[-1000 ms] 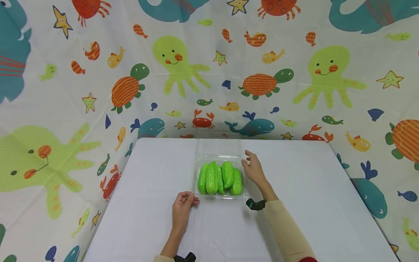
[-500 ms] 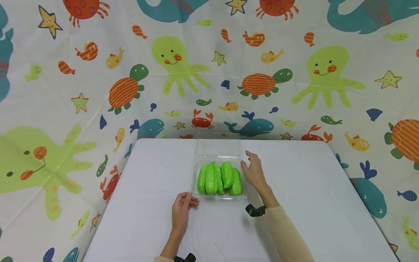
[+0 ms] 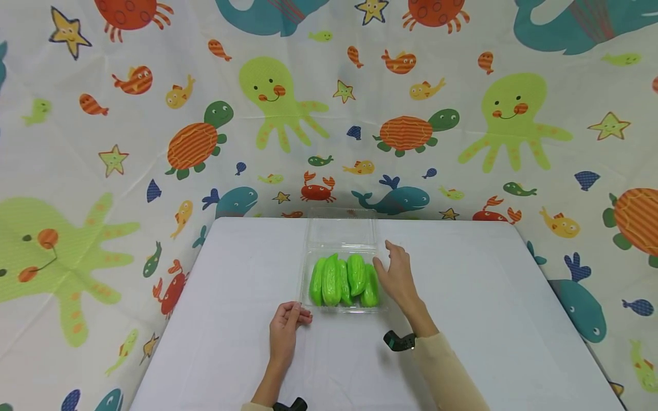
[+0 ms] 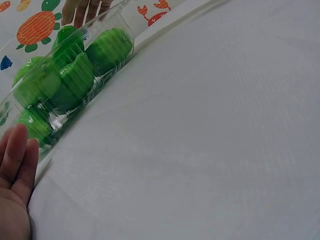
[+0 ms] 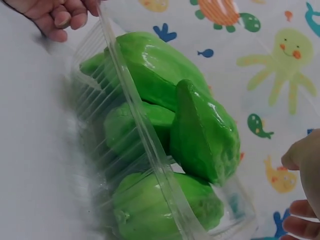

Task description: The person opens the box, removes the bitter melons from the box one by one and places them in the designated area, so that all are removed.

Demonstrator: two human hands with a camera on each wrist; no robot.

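A clear plastic clamshell container (image 3: 343, 228) sits at the middle of the white tabletop (image 3: 488, 319), its lid folded back flat on the far side. Glossy green chayote-shaped vegetables (image 3: 343, 279) fill the container's near tray, packed side by side. The left hand (image 3: 284, 331) rests on the tabletop at the container's near left corner, fingers lightly curled with the tips touching the tray's rim; its grip holds nothing. The right hand (image 3: 397, 277) hovers just beside the container's right edge, its grip wide, fingers relaxed. Behind the container hangs a sea-creature patterned cloth backdrop (image 3: 154, 114).
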